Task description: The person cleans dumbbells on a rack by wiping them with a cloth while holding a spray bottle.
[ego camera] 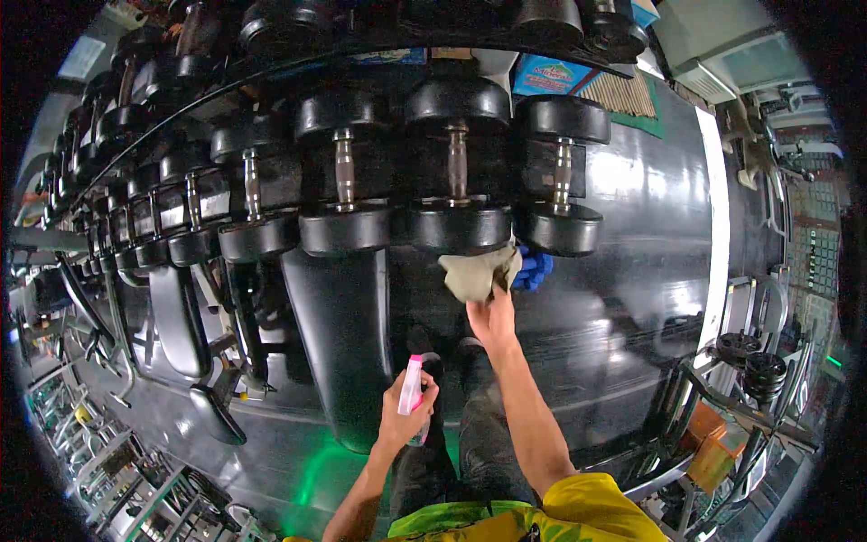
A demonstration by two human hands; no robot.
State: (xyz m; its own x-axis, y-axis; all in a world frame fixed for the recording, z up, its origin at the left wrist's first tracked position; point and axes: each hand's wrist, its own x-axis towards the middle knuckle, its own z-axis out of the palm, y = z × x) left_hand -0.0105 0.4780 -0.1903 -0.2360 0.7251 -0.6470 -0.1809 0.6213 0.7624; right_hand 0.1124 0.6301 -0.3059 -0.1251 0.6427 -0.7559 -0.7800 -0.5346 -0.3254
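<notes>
My left hand [408, 406] is closed around a spray bottle [412, 386] with a pink and white trigger head, held low before my legs. My right hand [492, 318] grips a beige cloth [474, 274], reaching forward just below the front heads of two black dumbbells. The nearer of these, a round-headed dumbbell with a metal handle [458, 162], lies on the rack above the cloth; another dumbbell [563, 176] lies to its right. A blue object [533, 269], its kind unclear, shows right behind the cloth. My right fingertips are partly hidden by the cloth.
More dumbbells [345, 169] line the lower rack to the left, with another row on the upper tier [284, 57]. A black padded bench [342, 339] stands left of my legs. At right are a weight-plate machine [765, 376] and a white floor strip [714, 217]. A blue carton [552, 74] lies behind the rack.
</notes>
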